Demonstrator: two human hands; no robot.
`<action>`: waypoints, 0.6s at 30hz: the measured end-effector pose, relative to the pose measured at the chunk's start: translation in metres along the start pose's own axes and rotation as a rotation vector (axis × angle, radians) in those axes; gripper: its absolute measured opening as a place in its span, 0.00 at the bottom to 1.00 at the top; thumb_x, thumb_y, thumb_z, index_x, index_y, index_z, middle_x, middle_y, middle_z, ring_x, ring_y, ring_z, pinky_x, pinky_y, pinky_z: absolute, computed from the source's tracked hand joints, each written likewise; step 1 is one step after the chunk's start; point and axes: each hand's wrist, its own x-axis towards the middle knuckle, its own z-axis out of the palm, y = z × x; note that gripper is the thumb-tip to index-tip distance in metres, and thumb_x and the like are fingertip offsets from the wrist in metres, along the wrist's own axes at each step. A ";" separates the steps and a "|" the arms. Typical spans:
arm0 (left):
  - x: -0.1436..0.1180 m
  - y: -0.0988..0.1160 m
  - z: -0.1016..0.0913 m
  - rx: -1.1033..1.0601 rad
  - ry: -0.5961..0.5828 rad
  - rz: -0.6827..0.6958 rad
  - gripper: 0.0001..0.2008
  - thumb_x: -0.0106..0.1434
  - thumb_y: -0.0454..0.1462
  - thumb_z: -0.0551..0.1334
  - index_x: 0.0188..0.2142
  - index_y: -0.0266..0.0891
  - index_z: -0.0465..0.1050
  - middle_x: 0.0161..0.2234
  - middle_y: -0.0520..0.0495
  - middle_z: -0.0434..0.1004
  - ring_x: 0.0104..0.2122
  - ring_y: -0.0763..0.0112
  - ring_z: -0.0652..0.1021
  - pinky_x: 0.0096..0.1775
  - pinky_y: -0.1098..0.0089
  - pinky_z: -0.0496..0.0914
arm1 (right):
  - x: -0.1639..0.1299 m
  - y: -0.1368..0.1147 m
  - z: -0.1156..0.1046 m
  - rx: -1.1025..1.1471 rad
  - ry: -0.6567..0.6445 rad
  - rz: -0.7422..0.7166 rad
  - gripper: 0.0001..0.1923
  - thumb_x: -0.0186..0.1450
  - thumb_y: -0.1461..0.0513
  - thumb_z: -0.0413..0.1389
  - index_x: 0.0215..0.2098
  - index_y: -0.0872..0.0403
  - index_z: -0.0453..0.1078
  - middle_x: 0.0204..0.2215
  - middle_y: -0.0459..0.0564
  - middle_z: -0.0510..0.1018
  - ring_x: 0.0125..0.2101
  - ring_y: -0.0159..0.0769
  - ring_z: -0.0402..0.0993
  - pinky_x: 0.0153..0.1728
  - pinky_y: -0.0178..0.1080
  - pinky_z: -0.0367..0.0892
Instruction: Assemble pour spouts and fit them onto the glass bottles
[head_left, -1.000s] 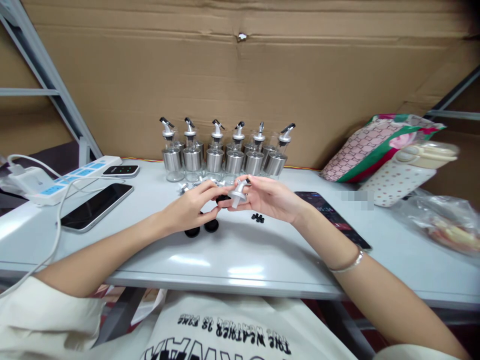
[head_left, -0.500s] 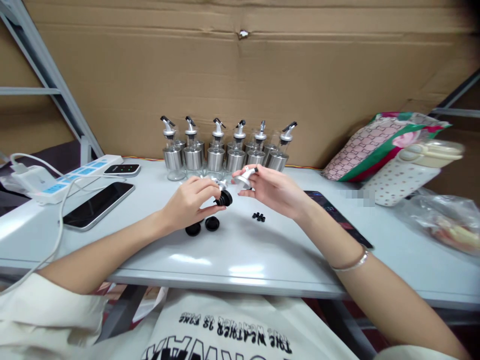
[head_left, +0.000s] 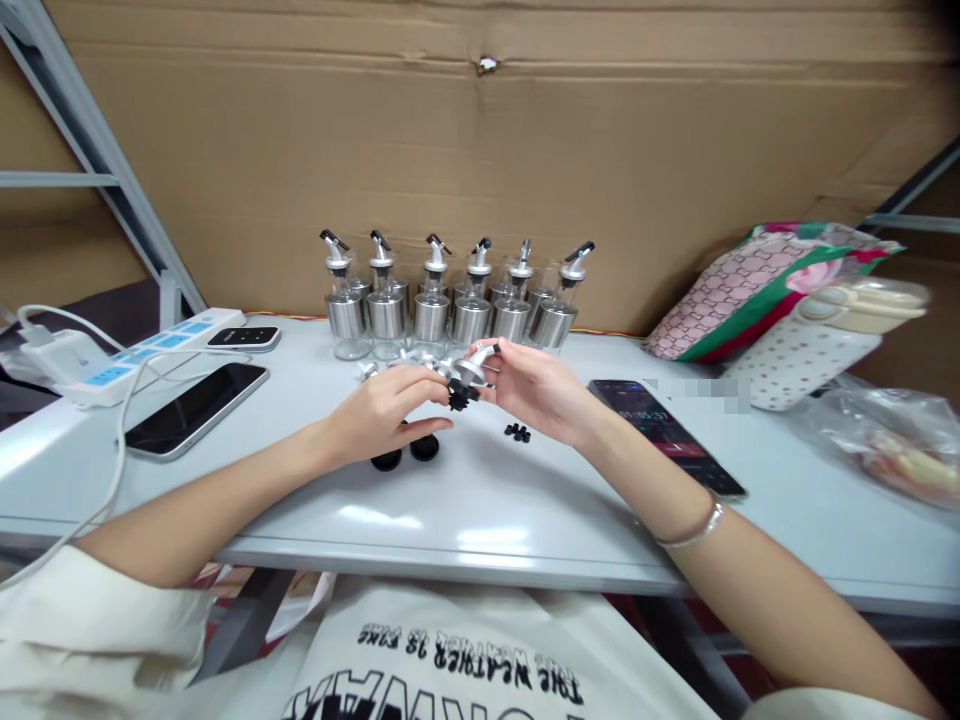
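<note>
My left hand pinches a small black ribbed stopper over the white table. My right hand grips a silver pourer spout, whose lower end meets the stopper. Two black round caps lie on the table just below my left hand. A few tiny black pieces lie under my right hand. A row of glass and steel oil bottles with pourer tops stands behind both hands. Loose silver spouts lie in front of the bottles.
A phone lies at the left, near a blue and white power strip with cables and a small black device. Another phone lies at the right. Patterned bags and a plastic bag sit far right. Cardboard forms the back wall.
Half a second ago my hands were apart, stopper in the left and spout in the right. They have come together, so the stopper now meets the spout's lower end.
</note>
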 end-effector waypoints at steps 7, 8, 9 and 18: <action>-0.001 0.000 0.001 0.038 0.032 -0.031 0.02 0.67 0.34 0.57 0.36 0.38 0.65 0.36 0.46 0.76 0.38 0.70 0.77 0.39 0.69 0.71 | 0.000 0.001 0.001 -0.003 -0.023 -0.030 0.09 0.61 0.55 0.60 0.34 0.52 0.72 0.35 0.49 0.73 0.38 0.36 0.69 0.45 0.42 0.66; -0.001 0.001 0.001 0.042 0.039 -0.030 0.02 0.67 0.34 0.57 0.36 0.38 0.64 0.36 0.46 0.76 0.39 0.70 0.77 0.39 0.69 0.70 | 0.000 0.001 0.001 0.000 -0.028 -0.033 0.09 0.61 0.55 0.60 0.34 0.52 0.72 0.35 0.49 0.73 0.38 0.36 0.69 0.45 0.42 0.66; -0.001 0.001 0.000 0.044 0.046 -0.028 0.01 0.67 0.33 0.57 0.37 0.38 0.64 0.36 0.46 0.76 0.39 0.70 0.77 0.39 0.69 0.70 | 0.000 0.001 0.001 -0.001 -0.029 -0.036 0.09 0.61 0.55 0.60 0.34 0.52 0.72 0.35 0.49 0.73 0.38 0.36 0.69 0.46 0.43 0.66; -0.004 -0.001 0.004 0.034 0.067 -0.098 0.04 0.66 0.33 0.57 0.41 0.38 0.63 0.31 0.52 0.76 0.27 0.75 0.77 0.37 0.70 0.69 | 0.000 0.002 -0.001 -0.098 0.022 -0.051 0.11 0.61 0.53 0.59 0.35 0.52 0.70 0.34 0.48 0.73 0.39 0.35 0.68 0.42 0.42 0.66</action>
